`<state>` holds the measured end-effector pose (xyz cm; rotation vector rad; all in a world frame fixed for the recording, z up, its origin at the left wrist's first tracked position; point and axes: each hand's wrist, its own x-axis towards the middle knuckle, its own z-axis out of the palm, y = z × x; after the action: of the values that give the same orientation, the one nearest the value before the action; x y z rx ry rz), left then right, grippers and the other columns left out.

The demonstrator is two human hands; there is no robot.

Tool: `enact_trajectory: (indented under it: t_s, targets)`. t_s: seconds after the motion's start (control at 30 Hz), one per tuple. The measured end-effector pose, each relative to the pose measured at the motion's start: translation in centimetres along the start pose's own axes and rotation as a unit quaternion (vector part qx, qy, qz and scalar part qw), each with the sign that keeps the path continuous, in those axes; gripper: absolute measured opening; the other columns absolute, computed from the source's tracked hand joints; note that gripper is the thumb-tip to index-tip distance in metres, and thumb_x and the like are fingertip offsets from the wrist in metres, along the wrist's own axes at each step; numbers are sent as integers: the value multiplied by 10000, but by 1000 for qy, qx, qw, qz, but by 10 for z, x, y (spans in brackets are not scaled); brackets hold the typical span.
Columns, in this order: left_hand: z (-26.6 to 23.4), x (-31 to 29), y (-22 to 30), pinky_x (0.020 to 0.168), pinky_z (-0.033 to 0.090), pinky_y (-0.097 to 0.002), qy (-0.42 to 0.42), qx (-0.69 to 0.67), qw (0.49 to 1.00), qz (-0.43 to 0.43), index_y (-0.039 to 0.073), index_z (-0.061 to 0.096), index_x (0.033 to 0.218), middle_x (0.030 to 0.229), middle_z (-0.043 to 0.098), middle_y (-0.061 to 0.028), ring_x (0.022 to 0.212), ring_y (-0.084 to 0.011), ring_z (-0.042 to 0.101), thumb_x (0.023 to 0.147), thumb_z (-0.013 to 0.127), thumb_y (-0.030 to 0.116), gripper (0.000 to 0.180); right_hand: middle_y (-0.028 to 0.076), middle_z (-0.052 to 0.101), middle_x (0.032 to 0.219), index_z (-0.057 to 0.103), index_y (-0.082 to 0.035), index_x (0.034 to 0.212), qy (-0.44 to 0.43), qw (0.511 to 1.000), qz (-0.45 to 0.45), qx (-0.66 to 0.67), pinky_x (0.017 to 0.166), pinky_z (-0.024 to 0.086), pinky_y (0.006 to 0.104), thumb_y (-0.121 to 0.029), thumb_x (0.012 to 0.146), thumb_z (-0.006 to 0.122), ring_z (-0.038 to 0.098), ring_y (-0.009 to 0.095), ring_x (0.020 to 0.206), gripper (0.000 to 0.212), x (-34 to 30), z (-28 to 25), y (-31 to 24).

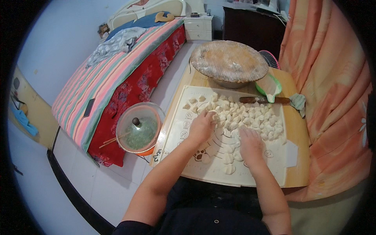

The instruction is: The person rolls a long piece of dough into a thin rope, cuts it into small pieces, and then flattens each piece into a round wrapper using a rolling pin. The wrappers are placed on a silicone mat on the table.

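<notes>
Many small pieces of pale, floured dough [260, 121] lie spread over a cream kneading mat [172, 141] with printed circles and drawings. My left hand [202, 126] is at the left edge of the pile, its fingers and thumb curled around a dough piece. Toward the right, my right hand [251, 144] rests palm down at the near edge of the pile, fingers stretched forward and touching the pieces. A few flatter dough pieces [229, 158] lie between my hands, closer to me. Behind the pile lies a dark wooden rolling pin [254, 100].
A round woven lid [231, 60] covers a basin at the table's back. Beside it is a green-rimmed scoop [270, 88] with flour; a cloth [298, 102] touches the rolling pin. Left of the table stands a glass-lidded pot [139, 131] with chopsticks. An orange curtain [329, 98] hangs at right.
</notes>
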<state>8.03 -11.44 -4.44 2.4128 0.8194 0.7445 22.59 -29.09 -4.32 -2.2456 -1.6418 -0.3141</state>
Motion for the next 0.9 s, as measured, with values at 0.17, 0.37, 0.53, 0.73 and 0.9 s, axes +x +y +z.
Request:
enact_trajectory:
  t_s: [0.17,0.37,0.53,0.73,0.9]
  targets:
    - [15,-2,-5,827,506,-442,-13,43,995,94,53,591,1037,1056,597,-149,977,-353,602,806,665,75,243,130,607,1157,645,-45,1085,-40,999,6,-3,947,440,434,0,773,564,553,303,1101,326,2,-9,-10]
    - [5,-4,-16,862,500,-431,-86,60,987,122,62,603,1011,1038,613,-149,1016,-348,598,853,642,105,169,136,607,1065,640,-27,1038,-89,986,-49,133,914,478,409,33,775,531,558,316,1079,291,4,-6,-7]
    - [-22,-5,-17,871,505,-411,-121,175,971,108,53,623,1034,1070,615,-133,1030,-308,601,867,585,108,180,183,577,1254,605,25,1176,-96,979,-46,175,1029,435,409,40,811,499,508,347,1217,380,-3,-2,-2]
    - [-12,-31,-39,1111,388,-401,-132,97,972,170,-14,531,1330,1444,465,-229,1342,-370,450,924,599,229,478,227,307,1557,372,78,1437,-216,965,-27,143,1194,259,386,-235,943,549,283,334,1455,611,-16,-25,-30]
    - [-14,-46,-21,1196,239,-406,-173,98,973,116,-94,362,1435,1548,298,-266,1447,-391,287,986,519,361,658,219,259,1583,296,76,1482,-229,969,-36,81,1209,215,387,-409,951,562,249,334,1472,768,-24,-26,-31]
